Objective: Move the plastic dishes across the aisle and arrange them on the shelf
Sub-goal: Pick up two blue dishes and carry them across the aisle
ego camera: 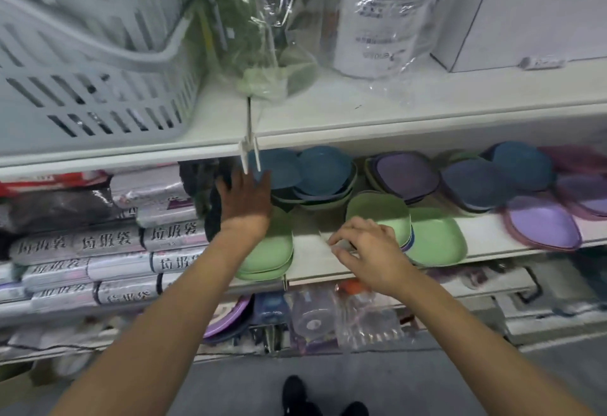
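While the left hand [246,200] reaches flat-fingered into the middle shelf [486,235], its palm over the back of a stack of green dishes [266,254] and its fingertips up against the blue dishes [315,176] behind, it grasps nothing that I can make out; the fingers look spread and relaxed, more steadying or nudging than holding. The right hand [364,251] sits at the shelf's front lip with its fingers curled down, apparently pinching a small pale strip or tag there, though blur keeps me from saying just what it is. Just right of that hand lies a second group of green dishes [407,228], some jutting past the shelf edge. Further right come purple dishes [407,176], darker blue ones, and a lilac dish [542,225] that also overhangs the front. Left of the dishes are rolls of bagged goods with printed labels [108,241]; above, a slotted white basket [82,64] and items wrapped in clear plastic. Judging by the spread, most of the dishes seem to have reached this shelf already, roughly sorted by colour; what appears left is tidying: squaring the stacks and pushing the overhanging ones back from the edge
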Demonstrator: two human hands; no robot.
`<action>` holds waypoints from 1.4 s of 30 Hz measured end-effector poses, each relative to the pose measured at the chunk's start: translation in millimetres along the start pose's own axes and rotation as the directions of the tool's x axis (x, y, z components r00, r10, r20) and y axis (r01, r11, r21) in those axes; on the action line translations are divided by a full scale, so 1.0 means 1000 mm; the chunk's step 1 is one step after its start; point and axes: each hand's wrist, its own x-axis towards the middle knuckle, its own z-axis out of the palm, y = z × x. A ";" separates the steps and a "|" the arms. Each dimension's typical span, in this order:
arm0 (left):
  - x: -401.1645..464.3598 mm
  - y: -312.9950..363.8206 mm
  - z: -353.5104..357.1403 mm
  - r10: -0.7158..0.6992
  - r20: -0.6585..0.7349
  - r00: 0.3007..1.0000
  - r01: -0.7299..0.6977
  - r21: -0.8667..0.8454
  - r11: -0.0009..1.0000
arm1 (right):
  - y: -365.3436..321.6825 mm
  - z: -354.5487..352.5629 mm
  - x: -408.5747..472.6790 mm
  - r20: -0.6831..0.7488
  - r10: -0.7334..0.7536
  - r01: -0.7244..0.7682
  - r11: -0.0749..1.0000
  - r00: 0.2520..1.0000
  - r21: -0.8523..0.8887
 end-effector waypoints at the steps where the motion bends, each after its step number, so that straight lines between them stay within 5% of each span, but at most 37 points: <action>1: 0.010 0.001 0.006 -0.008 0.019 1.000 0.007 0.016 1.000 | 0.004 -0.001 -0.001 0.001 0.007 -0.007 1.000 1.000 0.000; 6: 0.027 -0.010 0.017 0.080 -0.040 0.996 -0.075 0.115 0.990 | 0.012 -0.012 0.010 0.039 0.046 -0.042 0.996 0.998 -0.083; 14: -0.018 -0.032 -0.031 0.042 -0.369 0.929 -0.069 -0.059 0.996 | -0.007 0.007 0.098 -0.040 0.050 -0.058 0.964 0.998 -0.261; 17: -0.029 -0.042 -0.030 0.051 -0.495 0.868 -0.169 -0.196 0.966 | -0.016 0.023 0.122 -0.054 0.040 -0.058 0.916 0.998 -0.396; 20: -0.036 -0.046 -0.028 0.069 -0.475 0.878 -0.219 -0.270 0.937 | -0.018 0.032 0.129 -0.019 0.048 -0.050 0.828 0.999 -0.559; 27: -0.023 -0.042 -0.020 0.090 -0.486 0.869 -0.230 -0.235 0.944 | -0.010 0.022 0.133 -0.100 0.076 -0.120 0.801 0.992 -0.587; 36: -0.011 -0.024 -0.008 0.163 -0.166 0.972 -0.208 -0.303 0.930 | 0.003 -0.006 0.129 -0.115 0.032 -0.099 0.760 0.993 -0.643; 42: -0.020 -0.024 -0.007 0.178 -0.145 0.973 -0.214 -0.293 0.932 | 0.003 -0.023 0.110 -0.227 -0.060 -0.104 0.759 0.972 -0.643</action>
